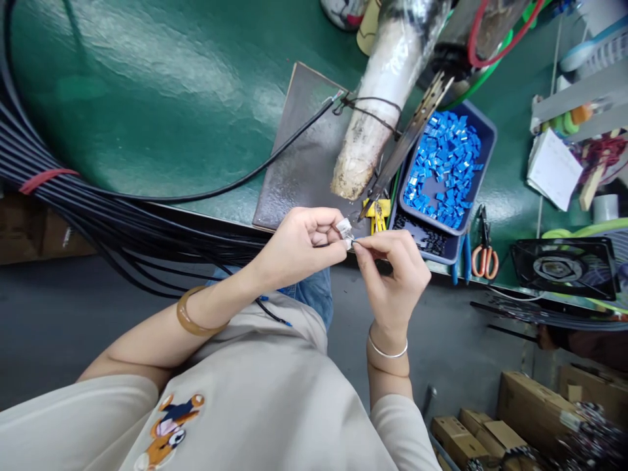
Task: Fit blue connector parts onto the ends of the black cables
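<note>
My left hand [311, 239] is closed, its thumb and fingers pressed around what looks like the end of a black cable, mostly hidden in the grip. A crumpled white wrap [345, 229] shows at its fingertips; whether it covers a finger cannot be made out. Tip to tip with it, my right hand [392, 265] pinches a thin dark wire end [354, 241] between thumb and forefinger. Behind my left wrist runs a thick bundle of black cables [161, 229]. One cable [289, 140] arcs over a dark plate [299, 173], its stripped end showing thin coloured wires.
A hot-air tool wrapped in white [367, 131] points down near my hands, beside a metal strip [412, 134]. Right of it stand a tray of blue connectors [483, 157], yellow clip [377, 212], orange-handled scissors [485, 260] and black fan [564, 268]. Boxes [534, 405] sit below.
</note>
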Motion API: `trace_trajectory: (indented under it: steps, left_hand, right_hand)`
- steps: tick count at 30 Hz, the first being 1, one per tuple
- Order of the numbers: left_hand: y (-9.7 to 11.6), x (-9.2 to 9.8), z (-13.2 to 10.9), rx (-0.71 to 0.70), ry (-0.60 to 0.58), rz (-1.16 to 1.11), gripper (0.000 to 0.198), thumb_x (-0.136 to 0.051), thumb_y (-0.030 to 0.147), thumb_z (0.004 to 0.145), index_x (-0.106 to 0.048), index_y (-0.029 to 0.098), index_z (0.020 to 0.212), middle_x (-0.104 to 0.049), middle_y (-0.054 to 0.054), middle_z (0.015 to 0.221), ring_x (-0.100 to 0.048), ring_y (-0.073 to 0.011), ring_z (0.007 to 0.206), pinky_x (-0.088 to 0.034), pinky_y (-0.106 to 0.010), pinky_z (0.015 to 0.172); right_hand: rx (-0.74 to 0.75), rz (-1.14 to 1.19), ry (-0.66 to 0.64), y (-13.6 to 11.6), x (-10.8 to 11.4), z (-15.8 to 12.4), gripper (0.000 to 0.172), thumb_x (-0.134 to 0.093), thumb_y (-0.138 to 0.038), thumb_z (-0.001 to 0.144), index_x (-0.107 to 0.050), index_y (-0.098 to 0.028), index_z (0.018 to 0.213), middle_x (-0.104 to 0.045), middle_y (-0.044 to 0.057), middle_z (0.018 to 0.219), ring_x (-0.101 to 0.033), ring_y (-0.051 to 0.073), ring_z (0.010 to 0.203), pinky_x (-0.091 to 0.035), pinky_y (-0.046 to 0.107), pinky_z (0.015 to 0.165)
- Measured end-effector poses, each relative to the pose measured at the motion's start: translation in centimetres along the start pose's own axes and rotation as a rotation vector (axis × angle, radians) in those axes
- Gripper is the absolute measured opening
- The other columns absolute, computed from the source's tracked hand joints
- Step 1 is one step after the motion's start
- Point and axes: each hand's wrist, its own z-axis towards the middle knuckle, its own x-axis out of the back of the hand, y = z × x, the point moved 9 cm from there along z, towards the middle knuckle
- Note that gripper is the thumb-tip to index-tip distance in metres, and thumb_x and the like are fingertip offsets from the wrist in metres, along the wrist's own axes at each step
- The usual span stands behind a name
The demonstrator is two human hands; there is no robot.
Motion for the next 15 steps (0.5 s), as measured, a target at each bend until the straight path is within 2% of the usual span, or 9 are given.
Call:
trace_trajectory:
  steps: [4, 6, 8, 10, 12, 15]
  left_hand:
    - [-0.3, 0.0, -0.1, 0.002, 0.01, 0.014, 0.009, -0.064, 0.01, 0.069, -0.056, 0.013, 0.067, -0.05, 0.005, 0.059, -0.041, -0.0026, 0.052, -0.033, -0.014, 0.049]
    - [-0.5, 0.2, -0.1, -0.001, 0.031, 0.012, 0.01, -0.066, 0.013, 0.071, -0.056, 0.013, 0.068, -0.049, 0.005, 0.06, -0.04, -0.0025, 0.052, -0.032, -0.014, 0.049]
    - [-0.5, 0.3, 0.0, -0.005, 0.052, 0.004, 0.011, -0.066, 0.015, 0.073, -0.057, 0.013, 0.069, -0.048, 0.005, 0.059, -0.039, -0.0022, 0.051, -0.031, -0.014, 0.048]
    - [-0.5, 0.4, 0.1, -0.005, 0.065, -0.008, 0.01, -0.066, 0.015, 0.073, -0.057, 0.013, 0.069, -0.046, 0.005, 0.058, -0.037, -0.0019, 0.05, -0.03, -0.014, 0.047]
    - [-0.4, 0.5, 0.2, -0.007, 0.079, -0.018, 0.01, -0.066, 0.015, 0.073, -0.057, 0.013, 0.068, -0.047, 0.005, 0.058, -0.038, -0.002, 0.05, -0.03, -0.014, 0.047]
    - [-0.2, 0.7, 0.4, -0.016, 0.105, -0.026, 0.009, -0.067, 0.015, 0.072, -0.06, 0.012, 0.068, -0.049, 0.004, 0.06, -0.042, -0.0029, 0.052, -0.032, -0.014, 0.048]
  right_hand:
    - [0.013, -0.048, -0.096, 0.0, -1.3, -0.2, 0.01, -0.059, -0.011, 0.091, -0.054, -0.021, 0.09, -0.058, 0.0, 0.085, -0.057, 0.01, 0.08, -0.049, 0.023, 0.065]
    - [-0.013, -0.062, -0.03, 0.3, -0.7, -0.5, 0.009, -0.057, -0.013, 0.093, -0.054, -0.021, 0.091, -0.058, -0.001, 0.084, -0.057, 0.009, 0.075, -0.047, 0.022, 0.061]
    - [-0.085, -0.027, 0.1, 1.1, 0.6, -0.9, 0.007, -0.056, -0.015, 0.093, -0.055, -0.022, 0.093, -0.06, -0.002, 0.082, -0.055, 0.007, 0.063, -0.046, 0.021, 0.054]
    - [-0.126, 0.012, 0.2, 1.5, 1.6, -1.2, 0.007, -0.059, -0.016, 0.092, -0.058, -0.022, 0.094, -0.065, -0.002, 0.086, -0.059, 0.007, 0.06, -0.048, 0.021, 0.051]
    - [-0.074, 0.004, 0.203, 1.1, 1.5, -1.2, 0.009, -0.063, -0.015, 0.089, -0.06, -0.023, 0.093, -0.071, 0.0, 0.095, -0.069, 0.011, 0.075, -0.055, 0.023, 0.059]
    - [0.059, -0.061, 0.138, 0.0, 0.5, -0.7, 0.014, -0.066, -0.011, 0.085, -0.062, -0.022, 0.091, -0.074, 0.002, 0.102, -0.073, 0.015, 0.094, -0.059, 0.026, 0.072]
